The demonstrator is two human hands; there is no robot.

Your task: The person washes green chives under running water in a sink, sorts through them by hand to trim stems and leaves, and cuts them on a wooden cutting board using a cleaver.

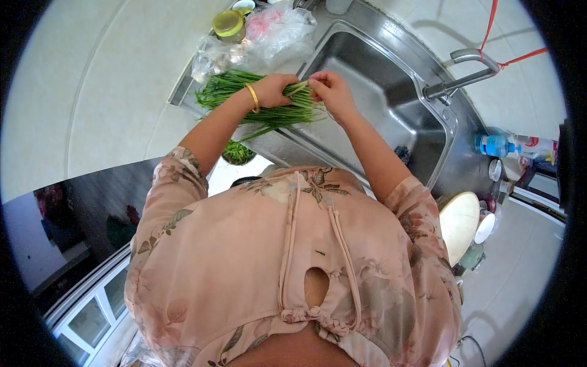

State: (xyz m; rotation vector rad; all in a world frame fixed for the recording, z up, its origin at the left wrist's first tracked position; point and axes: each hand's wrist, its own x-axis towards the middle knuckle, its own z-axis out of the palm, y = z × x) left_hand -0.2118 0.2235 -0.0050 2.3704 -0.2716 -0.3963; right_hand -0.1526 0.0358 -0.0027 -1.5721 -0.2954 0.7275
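Honestly, spillage is my worry. The big bunch of long, thin green stalks (284,115) lies across the left edge of the rectangular stainless-steel sink (391,79), root ends poking over the basin, leafy ends on the grey desk (269,145). Left grip (276,90) is curled around just some of it — right grip (327,90) is pinched closed on the pale tips. With 2 grips busy, 1 hard tug could drag loose stalks into the basin or snap the thin ends.

Free room over the sink (367,79) — greens (275,116) block left, faucet (465,82) right.
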